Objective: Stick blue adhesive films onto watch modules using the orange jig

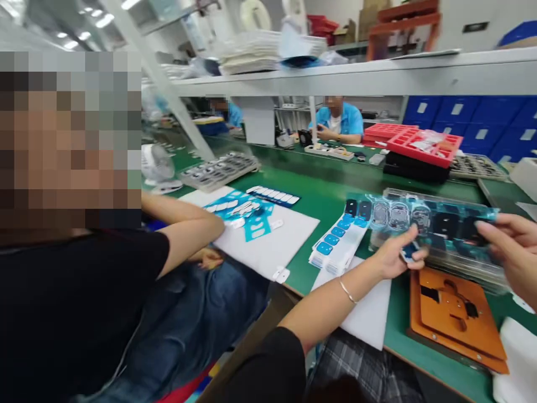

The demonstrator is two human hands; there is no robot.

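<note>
We hold a film strip (432,215) out over the bench at our one o'clock, above the clear plastic tray (461,266). Our right hand (514,252) has its thumb and finger closed on the strip's right end, with no gap showing. Our left hand (398,256) is curled around a small blue-faced piece (409,253), its thumb against the strip's lower edge; we cannot tell whether it pinches the film too.

From the strip, the bench's near edge runs at six o'clock, close to our lap. The orange fixture (459,319) fills five o'clock, just below the tray, so room to lower the hands there is tight. The white sheets (335,243) bound us at eight o'clock, near the strip's left end. Wider room lies at ten o'clock, where the green benchtop (316,182) stretches away. At twelve, beyond the tray, red trays (423,146) stand stacked. Farther off, at nine, a co-worker's arm (191,221) rests by a white board (293,235).

The strip is see-through, tinted blue and glossy, with a row of rounded shapes: dark at both ends, grey and finely patterned in the middle.
</note>
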